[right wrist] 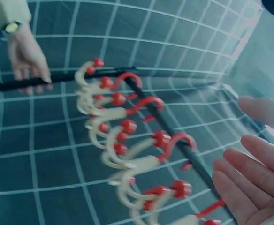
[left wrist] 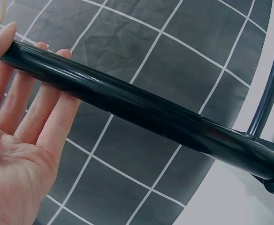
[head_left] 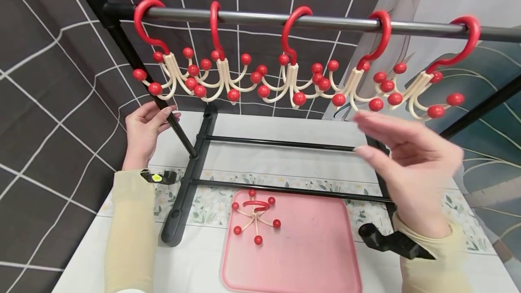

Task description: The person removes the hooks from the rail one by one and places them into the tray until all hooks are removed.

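Several cream hangers (head_left: 291,80) with red hooks and red ball tips hang in a row from the top bar (head_left: 260,18) of a black rack. My left hand (head_left: 144,130) holds the rack's left post (left wrist: 127,101), fingers behind it and thumb on the near side. My right hand (head_left: 415,162) is in the air below the right end of the row, slightly blurred, thumb and fingers apart with nothing between them. In the right wrist view, its open palm (right wrist: 254,173) shows beside the bar. One more such hanger (head_left: 255,216) lies on a pink tray (head_left: 309,257).
Two thin lower rails (head_left: 285,188) cross between the rack's black feet (head_left: 175,220). The tray lies on the white, flower-banded table covering (head_left: 191,261), close to the front rail. A dark cloth with white grid lines (head_left: 49,116) hangs behind and to the left.
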Demonstrator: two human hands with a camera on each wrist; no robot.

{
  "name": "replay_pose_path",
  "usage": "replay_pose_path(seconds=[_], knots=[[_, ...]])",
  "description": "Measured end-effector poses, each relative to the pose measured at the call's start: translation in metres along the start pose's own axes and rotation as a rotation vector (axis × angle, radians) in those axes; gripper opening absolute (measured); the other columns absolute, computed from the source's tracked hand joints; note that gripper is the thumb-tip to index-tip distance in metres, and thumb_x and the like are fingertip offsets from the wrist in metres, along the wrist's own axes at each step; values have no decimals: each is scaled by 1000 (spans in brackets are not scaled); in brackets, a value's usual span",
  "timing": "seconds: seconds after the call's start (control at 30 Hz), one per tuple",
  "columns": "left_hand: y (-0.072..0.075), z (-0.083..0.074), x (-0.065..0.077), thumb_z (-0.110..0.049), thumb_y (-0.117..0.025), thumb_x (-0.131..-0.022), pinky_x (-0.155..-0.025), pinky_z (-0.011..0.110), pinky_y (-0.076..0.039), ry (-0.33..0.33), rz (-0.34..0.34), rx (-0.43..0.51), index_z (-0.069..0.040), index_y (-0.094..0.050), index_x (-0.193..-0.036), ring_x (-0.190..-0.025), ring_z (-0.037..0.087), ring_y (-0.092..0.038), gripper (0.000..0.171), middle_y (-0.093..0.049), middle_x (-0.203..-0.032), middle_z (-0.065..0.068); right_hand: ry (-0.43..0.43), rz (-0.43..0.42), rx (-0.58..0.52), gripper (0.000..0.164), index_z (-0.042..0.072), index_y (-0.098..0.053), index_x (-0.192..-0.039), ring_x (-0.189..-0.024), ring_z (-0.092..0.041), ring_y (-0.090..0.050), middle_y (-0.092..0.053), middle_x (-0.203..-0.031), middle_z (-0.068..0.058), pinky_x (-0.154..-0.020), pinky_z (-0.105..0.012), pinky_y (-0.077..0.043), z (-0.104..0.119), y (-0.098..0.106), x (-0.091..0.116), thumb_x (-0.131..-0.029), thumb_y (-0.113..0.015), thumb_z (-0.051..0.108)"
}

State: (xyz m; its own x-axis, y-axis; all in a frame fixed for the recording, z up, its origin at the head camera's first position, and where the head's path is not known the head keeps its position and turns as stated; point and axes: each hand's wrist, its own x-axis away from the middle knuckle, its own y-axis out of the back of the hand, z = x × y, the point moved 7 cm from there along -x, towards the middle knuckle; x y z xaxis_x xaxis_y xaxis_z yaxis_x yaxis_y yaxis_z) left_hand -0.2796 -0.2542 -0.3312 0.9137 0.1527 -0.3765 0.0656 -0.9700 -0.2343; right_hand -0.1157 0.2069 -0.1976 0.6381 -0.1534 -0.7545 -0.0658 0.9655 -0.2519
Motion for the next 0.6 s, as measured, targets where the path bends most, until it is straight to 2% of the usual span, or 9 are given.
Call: replay_pose_path(seconds=[0.13,0.27,0.4,0.5,0.6], knots=[[0,-1,1,1,-74,-92,-81,30,-59,3,2,-2,4,-71,-119,-86,21,-76,28,-75,-101,13,101,-150,27,46,-32,-60,-100,-97,-41,-72,-64,-103,-41,-92,-41,-57,12,25,-12,-62,-84,-24],[0,0,1,1,-74,-92,-81,29,-59,5,-1,-6,4,-71,-119,-85,21,-76,27,-75,-101,13,141,-304,11,49,-32,-58,-101,-98,-42,-71,-64,-106,-41,-93,-44,-55,20,47,-24,-60,-83,-26],[-1,0,1,1,-74,-92,-81,29,-59,6,-2,-2,6,-70,-120,-85,21,-76,28,-75,-100,13,116,-417,64,50,-27,-60,-108,-106,-38,-69,-66,-113,-35,-102,-41,-50,24,63,-36,-64,-84,-23],[-1,0,2,1,-74,-92,-80,30,-60,9,-4,2,7,-69,-120,-85,21,-76,29,-75,-100,13,70,-446,177,46,-18,-66,-113,-115,-33,-65,-67,-120,-28,-109,-35,-44,25,74,-45,-71,-86,-16],[-1,-1,2,0,-75,-92,-80,29,-60,13,-13,-3,7,-70,-119,-84,21,-76,29,-75,-100,13,19,-486,240,44,-8,-70,-116,-121,-31,-61,-66,-126,-23,-110,-29,-43,24,87,-53,-76,-86,-9]])
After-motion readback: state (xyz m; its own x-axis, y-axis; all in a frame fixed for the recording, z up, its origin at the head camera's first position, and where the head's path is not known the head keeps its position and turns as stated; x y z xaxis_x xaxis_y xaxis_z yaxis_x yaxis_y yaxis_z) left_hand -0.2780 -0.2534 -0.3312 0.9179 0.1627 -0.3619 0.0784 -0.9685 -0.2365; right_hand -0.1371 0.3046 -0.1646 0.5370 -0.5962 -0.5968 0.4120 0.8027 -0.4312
